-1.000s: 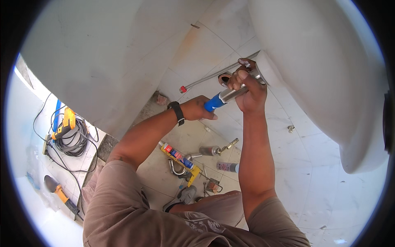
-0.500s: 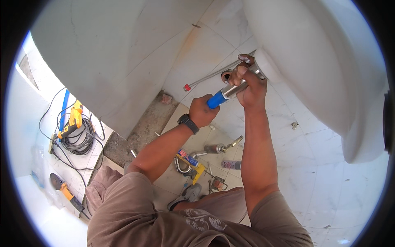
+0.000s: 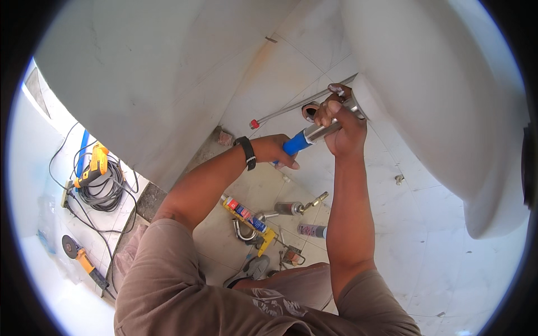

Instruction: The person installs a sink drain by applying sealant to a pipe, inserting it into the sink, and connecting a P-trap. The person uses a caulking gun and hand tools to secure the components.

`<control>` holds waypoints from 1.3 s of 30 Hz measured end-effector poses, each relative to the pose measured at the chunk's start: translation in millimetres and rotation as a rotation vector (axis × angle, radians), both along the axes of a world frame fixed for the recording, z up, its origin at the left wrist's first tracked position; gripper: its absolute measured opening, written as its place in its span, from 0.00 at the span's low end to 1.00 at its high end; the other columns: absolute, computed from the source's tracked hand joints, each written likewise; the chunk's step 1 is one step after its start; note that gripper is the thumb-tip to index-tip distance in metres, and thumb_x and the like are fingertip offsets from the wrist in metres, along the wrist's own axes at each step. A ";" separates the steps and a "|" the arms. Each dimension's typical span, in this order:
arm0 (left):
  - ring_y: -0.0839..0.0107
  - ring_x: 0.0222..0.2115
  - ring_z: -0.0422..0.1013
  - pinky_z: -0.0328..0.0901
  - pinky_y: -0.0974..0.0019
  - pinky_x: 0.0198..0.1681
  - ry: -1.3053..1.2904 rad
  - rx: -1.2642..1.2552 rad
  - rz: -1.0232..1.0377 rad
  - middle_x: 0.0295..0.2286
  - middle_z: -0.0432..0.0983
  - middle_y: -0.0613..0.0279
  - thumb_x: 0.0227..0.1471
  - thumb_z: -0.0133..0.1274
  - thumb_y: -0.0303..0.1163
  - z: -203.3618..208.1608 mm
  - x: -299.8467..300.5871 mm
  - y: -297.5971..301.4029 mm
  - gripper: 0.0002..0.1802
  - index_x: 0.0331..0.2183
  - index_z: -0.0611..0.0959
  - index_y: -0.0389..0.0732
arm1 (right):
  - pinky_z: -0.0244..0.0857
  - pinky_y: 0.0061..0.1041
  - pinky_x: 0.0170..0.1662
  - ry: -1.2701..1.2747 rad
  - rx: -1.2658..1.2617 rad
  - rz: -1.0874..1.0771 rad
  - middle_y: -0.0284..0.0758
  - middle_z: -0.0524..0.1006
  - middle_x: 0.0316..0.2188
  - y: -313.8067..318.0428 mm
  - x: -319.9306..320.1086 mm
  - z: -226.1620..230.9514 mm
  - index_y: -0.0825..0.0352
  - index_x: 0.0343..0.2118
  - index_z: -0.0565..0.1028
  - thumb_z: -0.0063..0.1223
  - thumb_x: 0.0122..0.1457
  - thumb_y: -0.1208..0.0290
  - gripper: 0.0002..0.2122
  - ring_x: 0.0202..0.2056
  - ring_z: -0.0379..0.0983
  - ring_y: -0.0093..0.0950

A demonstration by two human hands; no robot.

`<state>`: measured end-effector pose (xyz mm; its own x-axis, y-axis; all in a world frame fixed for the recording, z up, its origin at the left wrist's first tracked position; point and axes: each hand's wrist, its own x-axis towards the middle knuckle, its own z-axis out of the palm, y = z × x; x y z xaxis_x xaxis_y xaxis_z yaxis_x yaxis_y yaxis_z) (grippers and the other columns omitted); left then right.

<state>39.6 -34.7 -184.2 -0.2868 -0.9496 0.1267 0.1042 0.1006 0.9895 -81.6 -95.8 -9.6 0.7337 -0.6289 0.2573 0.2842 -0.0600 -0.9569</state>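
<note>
Left hand (image 3: 276, 151) clamped on blue wrench handle (image 3: 296, 144); right hand (image 3: 341, 127) wrapped round wrench head at basin (image 3: 437, 112) fitting. Tightening underway; next needs steady turn.

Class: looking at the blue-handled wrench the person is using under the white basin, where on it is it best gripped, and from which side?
Probably by the blue handle, approached from the lower left. The wrench slants up and right to the fitting under the white basin, so that far end offers most leverage. The left hand grips there, while the right hand steadies the metal shaft near the head.

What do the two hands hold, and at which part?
Both hold one wrench: the left hand grips its blue handle end, the right hand wraps the metal shaft near the head.
</note>
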 end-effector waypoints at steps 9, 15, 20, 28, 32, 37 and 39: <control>0.76 0.19 0.63 0.61 0.65 0.26 -0.108 -0.117 0.422 0.16 0.68 0.66 0.51 0.65 0.40 -2.3 -23.2 14.9 0.20 0.21 0.76 0.38 | 0.65 0.32 0.32 -0.048 0.064 0.028 0.34 0.71 0.23 2.6 1.3 1.4 0.76 0.50 0.71 0.56 0.56 0.79 0.18 0.22 0.68 0.27; 0.74 0.20 0.61 0.61 0.63 0.26 -0.099 -0.158 0.666 0.16 0.68 0.63 0.52 0.62 0.36 0.3 -42.1 23.2 0.15 0.24 0.77 0.35 | 0.66 0.33 0.29 -0.083 0.046 0.018 0.36 0.72 0.22 1.8 1.4 1.0 0.76 0.47 0.72 0.56 0.53 0.81 0.16 0.21 0.69 0.28; 0.51 0.21 0.75 0.69 0.58 0.28 -0.056 -0.163 0.947 0.19 0.76 0.45 0.49 0.61 0.33 1.1 -62.1 20.6 0.11 0.26 0.81 0.34 | 0.66 0.33 0.28 -0.093 0.037 0.018 0.36 0.72 0.22 1.9 4.0 0.3 0.75 0.46 0.73 0.56 0.52 0.81 0.16 0.20 0.69 0.28; 0.54 0.21 0.75 0.68 0.58 0.29 -0.059 -0.094 0.872 0.19 0.76 0.47 0.48 0.64 0.37 4.7 -57.7 22.5 0.15 0.25 0.80 0.35 | 0.66 0.32 0.32 -0.053 0.097 0.083 0.35 0.73 0.24 -4.5 0.1 -0.6 0.75 0.49 0.72 0.56 0.53 0.81 0.19 0.23 0.70 0.28; 0.77 0.23 0.68 0.65 0.67 0.31 -0.118 0.011 0.351 0.20 0.74 0.67 0.48 0.69 0.41 5.9 -19.0 16.1 0.17 0.24 0.80 0.40 | 0.65 0.32 0.34 -0.035 0.063 0.103 0.34 0.73 0.25 -7.7 -2.5 -0.8 0.76 0.51 0.71 0.58 0.53 0.79 0.21 0.25 0.70 0.27; 0.76 0.25 0.71 0.64 0.68 0.31 -0.075 0.041 0.142 0.22 0.75 0.69 0.46 0.71 0.43 4.5 -6.7 12.1 0.18 0.25 0.80 0.42 | 0.65 0.32 0.34 -0.036 0.058 0.123 0.34 0.74 0.25 -6.5 -2.5 0.2 0.76 0.51 0.71 0.60 0.55 0.78 0.21 0.25 0.70 0.27; 0.76 0.25 0.71 0.64 0.69 0.32 0.004 0.054 0.086 0.22 0.76 0.68 0.45 0.71 0.42 4.2 -4.2 12.0 0.17 0.25 0.80 0.42 | 0.65 0.32 0.34 -0.033 0.049 0.100 0.34 0.74 0.25 -5.3 -2.6 0.8 0.76 0.51 0.72 0.61 0.54 0.78 0.21 0.25 0.70 0.27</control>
<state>35.4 -22.7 -180.0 -0.2033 -0.9762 0.0756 0.1018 0.0557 0.9932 -84.2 -101.1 -8.9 0.7848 -0.5656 0.2535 0.3180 0.0163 -0.9480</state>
